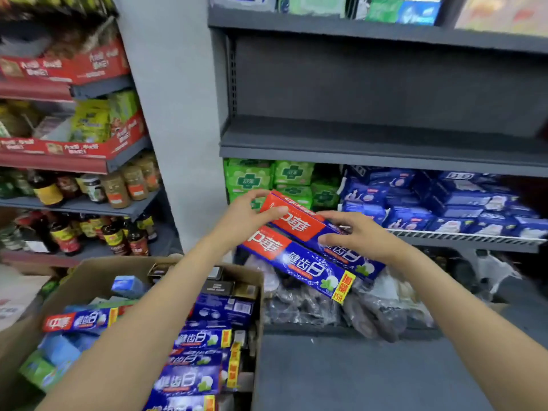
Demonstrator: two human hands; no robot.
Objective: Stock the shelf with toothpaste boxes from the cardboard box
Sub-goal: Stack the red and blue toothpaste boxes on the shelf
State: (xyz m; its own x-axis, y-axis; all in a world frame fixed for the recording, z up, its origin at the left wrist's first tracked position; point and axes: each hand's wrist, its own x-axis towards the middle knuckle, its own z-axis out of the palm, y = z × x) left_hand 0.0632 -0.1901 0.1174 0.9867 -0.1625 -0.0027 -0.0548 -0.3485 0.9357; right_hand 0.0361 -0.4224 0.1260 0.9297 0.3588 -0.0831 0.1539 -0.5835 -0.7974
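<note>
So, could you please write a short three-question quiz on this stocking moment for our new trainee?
1. True or false: the grey shelf at chest height is bare.
2. How many toothpaste boxes are held between the left hand and right hand?
A) one B) two C) four
3. Fill in: the cardboard box stands at the lower ____ of the view.

Key: 1 true; 2 B; 3 left.

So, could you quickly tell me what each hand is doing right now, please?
Left hand: closed on the red end of the upper toothpaste box.
Right hand: closed over the same box, above the lower toothpaste box.
</note>
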